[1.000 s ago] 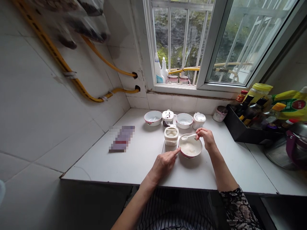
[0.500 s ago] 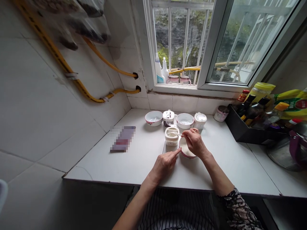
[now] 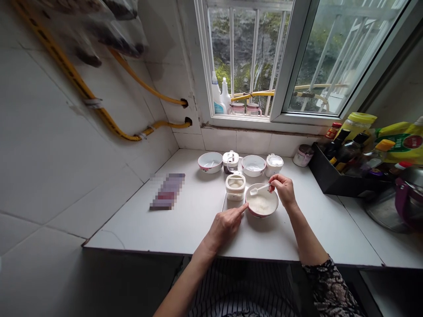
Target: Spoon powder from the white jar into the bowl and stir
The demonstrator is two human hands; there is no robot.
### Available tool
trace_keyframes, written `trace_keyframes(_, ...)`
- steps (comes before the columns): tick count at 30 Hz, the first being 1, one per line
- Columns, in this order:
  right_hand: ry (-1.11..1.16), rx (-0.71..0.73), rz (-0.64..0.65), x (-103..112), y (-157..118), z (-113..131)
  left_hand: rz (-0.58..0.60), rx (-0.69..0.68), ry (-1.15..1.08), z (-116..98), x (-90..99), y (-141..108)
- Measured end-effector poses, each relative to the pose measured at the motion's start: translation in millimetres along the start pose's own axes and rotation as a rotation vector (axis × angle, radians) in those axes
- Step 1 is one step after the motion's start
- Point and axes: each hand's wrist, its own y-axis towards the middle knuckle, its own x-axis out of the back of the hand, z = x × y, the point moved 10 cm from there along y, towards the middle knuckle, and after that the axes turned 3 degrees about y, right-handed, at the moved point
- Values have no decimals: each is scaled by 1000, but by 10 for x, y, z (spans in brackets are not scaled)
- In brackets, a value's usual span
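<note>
A small white spoon (image 3: 258, 189) is pinched by its handle in my right hand (image 3: 283, 190), its bowl over a round bowl (image 3: 263, 203) of whitish powder or grains. My left hand (image 3: 228, 223) rests low on the counter, index finger stretched out and touching that bowl's left rim, the other fingers curled with nothing visible in them. Just left of the bowl stands a cream container (image 3: 235, 188) with its lid up and pale contents inside. Behind these are a white bowl (image 3: 210, 163), a jar with dark contents (image 3: 230, 163), another bowl (image 3: 254, 166) and a lidded white jar (image 3: 274, 165).
A pixelated flat item (image 3: 168, 192) lies on the left of the white counter (image 3: 139, 229). At the right stand a dark-lidded jar (image 3: 303, 156), a black box (image 3: 340, 180) of bottles and a pot with a purple handle (image 3: 401, 198). A window is behind.
My right hand has moved right, carrying the spoon from the open container to over the powder bowl. My left hand has stayed at the bowl's rim.
</note>
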Motion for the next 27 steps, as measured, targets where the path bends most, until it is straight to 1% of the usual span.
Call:
trace_keyframes(2, -105, 23, 39, -31, -4, 6, -3, 1, -2, -3, 4, 3)
trace_keyframes(5, -271, 45, 104, -151, -42, -9, -7, -4, 2, -10, 12, 6)
trace_keyframes(7, -313, 45, 150, -234, -64, -32, -6, -4, 7, -8, 13, 8)
trace_keyframes(10, -226, -11, 166, -254, -56, -96, -2, -3, 9, -6, 9, 8)
trace_keyframes(13, -93, -68, 134, -184, -16, -142, -3, -7, 9, -7, 9, 6)
trace_keyframes(16, -9, -106, 114, -125, 14, -163, 0, -3, 5, -2, 4, 2)
trace_keyframes(20, 38, -153, 100, -72, 34, -191, 7, -2, -5, 1, -5, -2)
trace_keyframes(24, 69, -161, 66, -5, 62, -201, 3, 1, -17, 6, -7, -3)
trace_keyframes(27, 113, -165, 53, 8, 81, -214, -4, -2, -15, 5, -7, -5)
